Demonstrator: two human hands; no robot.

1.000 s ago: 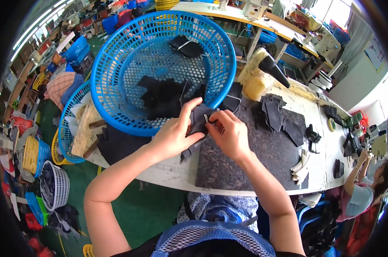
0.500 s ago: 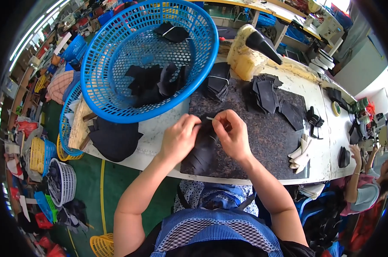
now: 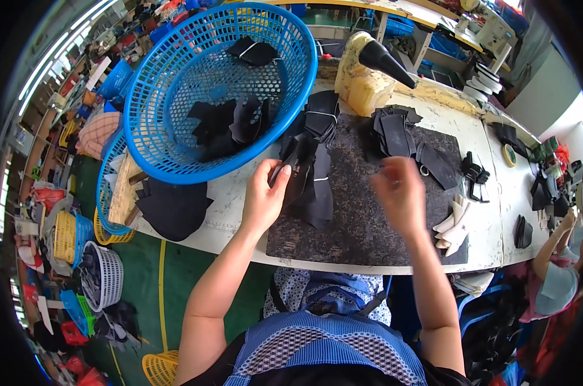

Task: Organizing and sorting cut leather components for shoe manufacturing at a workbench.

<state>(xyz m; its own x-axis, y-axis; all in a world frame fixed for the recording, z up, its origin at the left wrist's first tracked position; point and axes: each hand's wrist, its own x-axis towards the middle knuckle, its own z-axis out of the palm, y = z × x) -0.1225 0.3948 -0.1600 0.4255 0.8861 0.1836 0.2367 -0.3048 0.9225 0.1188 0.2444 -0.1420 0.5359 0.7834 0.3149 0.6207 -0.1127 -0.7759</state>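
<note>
My left hand (image 3: 265, 198) is closed on some black cut pieces (image 3: 296, 180), its thumb lying along their edge. Right beside them lies a bundle of black pieces (image 3: 321, 186) with a pale band round it. Another banded black bundle (image 3: 321, 117) is just beyond. My right hand (image 3: 399, 196) is over the dark mat (image 3: 362, 238), smeared by motion, so its grip cannot be made out. Near its fingertips are a small pale ring (image 3: 424, 170) and loose black pieces (image 3: 438, 168). A pile of black pieces (image 3: 394, 128) lies farther back.
A large blue basket (image 3: 220, 174) holding black pieces leans at the left. Behind the mat stands a yellowed block with a black cone (image 3: 385, 61). White folded pieces (image 3: 453, 225) lie at right, near black clips (image 3: 475, 172). Another person (image 3: 555, 283) is at far right.
My hands have parted: the right moved right, away from the banded bundle, and blurs. The left, raised slightly, now grips black pieces beside that bundle.
</note>
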